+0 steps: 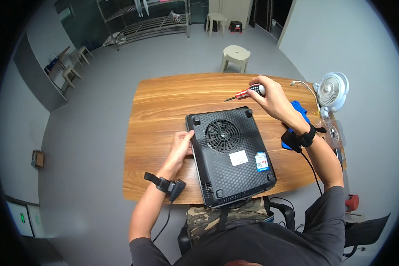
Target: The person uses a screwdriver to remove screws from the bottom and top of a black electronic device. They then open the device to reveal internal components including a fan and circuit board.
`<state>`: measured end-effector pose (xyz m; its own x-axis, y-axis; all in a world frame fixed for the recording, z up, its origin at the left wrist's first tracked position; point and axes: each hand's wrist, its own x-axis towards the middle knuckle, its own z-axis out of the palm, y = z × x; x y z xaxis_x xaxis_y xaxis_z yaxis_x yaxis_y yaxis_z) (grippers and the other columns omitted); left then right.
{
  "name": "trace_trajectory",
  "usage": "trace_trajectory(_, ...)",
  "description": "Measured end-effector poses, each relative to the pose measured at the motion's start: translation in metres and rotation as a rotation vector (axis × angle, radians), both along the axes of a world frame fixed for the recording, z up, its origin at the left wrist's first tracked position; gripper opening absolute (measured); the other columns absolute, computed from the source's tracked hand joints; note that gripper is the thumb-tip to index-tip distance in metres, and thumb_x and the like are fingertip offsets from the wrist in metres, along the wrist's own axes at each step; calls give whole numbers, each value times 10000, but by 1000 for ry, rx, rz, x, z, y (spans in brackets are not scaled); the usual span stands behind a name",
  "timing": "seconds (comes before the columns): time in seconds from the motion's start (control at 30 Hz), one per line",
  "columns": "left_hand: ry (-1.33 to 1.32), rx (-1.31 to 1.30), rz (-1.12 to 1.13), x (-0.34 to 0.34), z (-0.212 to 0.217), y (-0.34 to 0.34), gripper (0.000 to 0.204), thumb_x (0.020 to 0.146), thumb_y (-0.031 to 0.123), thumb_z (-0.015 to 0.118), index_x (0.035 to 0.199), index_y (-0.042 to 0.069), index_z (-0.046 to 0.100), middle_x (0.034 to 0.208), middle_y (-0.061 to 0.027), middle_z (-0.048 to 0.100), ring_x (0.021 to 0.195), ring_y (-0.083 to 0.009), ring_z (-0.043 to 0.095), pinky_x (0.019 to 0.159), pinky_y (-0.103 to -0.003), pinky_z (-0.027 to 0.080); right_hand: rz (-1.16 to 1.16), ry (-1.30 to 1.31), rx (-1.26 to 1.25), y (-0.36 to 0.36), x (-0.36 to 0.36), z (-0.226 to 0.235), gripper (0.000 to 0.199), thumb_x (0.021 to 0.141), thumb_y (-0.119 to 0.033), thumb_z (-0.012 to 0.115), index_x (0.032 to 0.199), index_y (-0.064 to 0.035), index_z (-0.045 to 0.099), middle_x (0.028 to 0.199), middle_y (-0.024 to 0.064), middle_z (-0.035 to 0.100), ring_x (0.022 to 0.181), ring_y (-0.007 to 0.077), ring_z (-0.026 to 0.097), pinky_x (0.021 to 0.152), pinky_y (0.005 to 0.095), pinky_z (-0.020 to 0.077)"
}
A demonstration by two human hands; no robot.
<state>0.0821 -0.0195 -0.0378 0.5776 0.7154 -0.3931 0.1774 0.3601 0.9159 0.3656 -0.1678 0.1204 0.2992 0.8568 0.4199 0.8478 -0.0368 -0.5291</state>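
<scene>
Appliance, black, dimpled, vented, is pinched by left hand, screwdriver by right hand.

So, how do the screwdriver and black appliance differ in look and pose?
The screwdriver is slender; the black appliance is far larger and boxy. The screwdriver shows red and white; the appliance is mostly black. The screwdriver is raised in the right hand; the appliance has its vented face up. Both have a hand on them.

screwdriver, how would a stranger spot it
On the wooden table, find the round-vented black appliance. Past its far edge, the right hand holds the screwdriver. Its red, white and black handle and slim shaft set it apart from that bulky appliance.
</scene>
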Motion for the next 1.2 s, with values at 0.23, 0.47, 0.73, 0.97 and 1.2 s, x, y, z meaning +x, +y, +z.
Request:
trace_trajectory(0.23, 171, 199, -66, 15, 8, 10, 651, 992, 470, 646, 1438, 32, 465, 997, -139, 703, 582, -123, 643, 423, -271, 538, -159, -106, 48, -75, 34, -23, 322, 913, -175, 748, 1156, 33, 712, 1044, 210, 672, 974, 373, 678, 851, 418, 545)
trace_trajectory(0.47, 273, 338, -89, 26, -7, 14, 668, 955, 457, 699, 1338, -44, 479, 1037, -149, 687, 614, -174, 664, 411, -292, 544, -302, -68, 55, -123, 50, -90, 283, 835, -124, 813, 1054, 38, 736, 1036, 196, 643, 932, 359, 665, 826, 411, 551)
trace_trajectory(0.73, 324, 414, -58, 23, -25, 38, 598, 919, 480, 750, 1232, 5, 564, 878, -38, 662, 678, -126, 605, 592, -278, 499, -293, -77, 102, -144, 46, -138, 292, 865, -140, 783, 1089, 21, 689, 1089, 210, 595, 936, 409, 656, 819, 457, 551)
trace_trajectory(0.97, 102, 274, -128, 22, -20, 38, 500, 868, 405, 806, 1148, 33, 624, 846, -19, 655, 644, -94, 563, 549, -250, 457, -292, -109, -152, -159, 42, -172, 397, 846, -140, 733, 1186, 3, 588, 1194, 295, 531, 971, 515, 634, 827, 556, 546)
trace_trajectory(1.2, 27, 120, -143, 20, -19, 40, 337, 899, 295, 775, 1135, 113, 618, 733, 67, 573, 545, -30, 457, 483, -193, 353, -370, -254, -361, -149, 36, -172, 434, 776, -239, 766, 1093, 27, 637, 1073, 260, 632, 880, 467, 696, 767, 535, 588)
